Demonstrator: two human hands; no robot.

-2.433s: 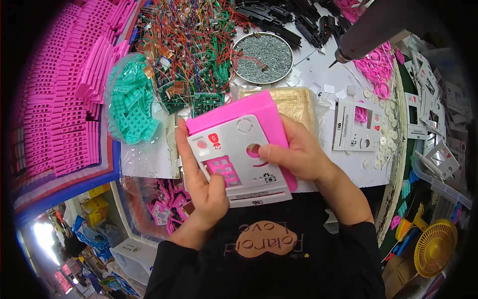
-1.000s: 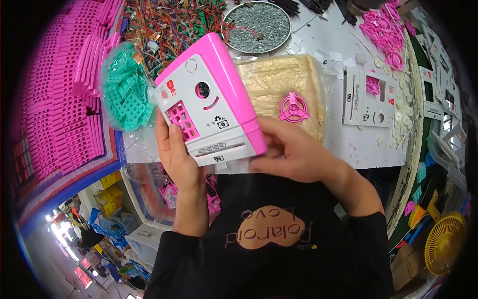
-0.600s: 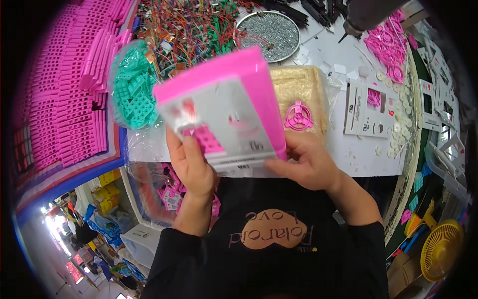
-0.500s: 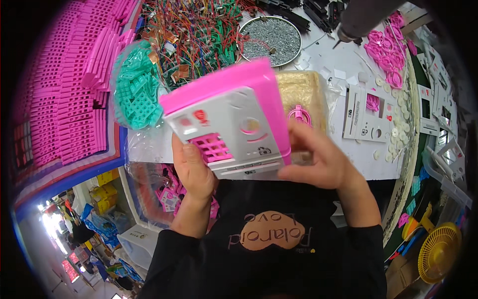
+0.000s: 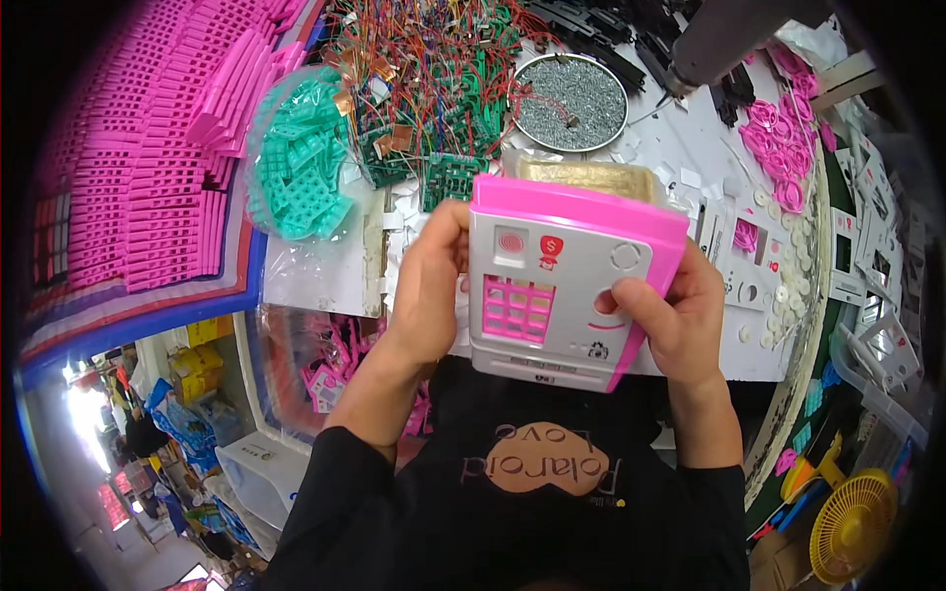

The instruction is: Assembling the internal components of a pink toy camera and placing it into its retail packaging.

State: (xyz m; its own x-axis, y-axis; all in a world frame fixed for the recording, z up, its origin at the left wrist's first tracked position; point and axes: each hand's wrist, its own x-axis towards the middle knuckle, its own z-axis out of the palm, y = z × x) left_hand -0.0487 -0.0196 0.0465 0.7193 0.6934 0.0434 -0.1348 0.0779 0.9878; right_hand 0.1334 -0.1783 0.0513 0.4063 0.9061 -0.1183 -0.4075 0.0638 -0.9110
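Note:
Between my hands is a pink plastic panel (image 5: 645, 216) with a white faceplate (image 5: 574, 271) seated on its front. A square window in the faceplate shows a pink keypad grid (image 5: 516, 309), and a round hole lies near its right side. My right hand (image 5: 682, 317) grips the right edge, thumb pressed on the front beside the hole and fingers behind. At the left edge, my left hand (image 5: 431, 286) is closed, its fingertips curled behind the panel and mostly hidden. The panel is tilted toward me above the table's near edge.
Behind lie a gold wrapped block (image 5: 588, 175), a round tray of screws (image 5: 519, 97) and wired circuit boards (image 5: 451, 179). Teal keypads (image 5: 301, 182) fill a bag at left, near stacked pink panels (image 5: 138, 177). A screwdriver (image 5: 680, 79) hangs above; pink rings (image 5: 778, 143) lie right.
The panel has turned more squarely toward me and shifted right. My right thumb has come onto its front, while my left hand has moved up along the left edge, its thumb off the front.

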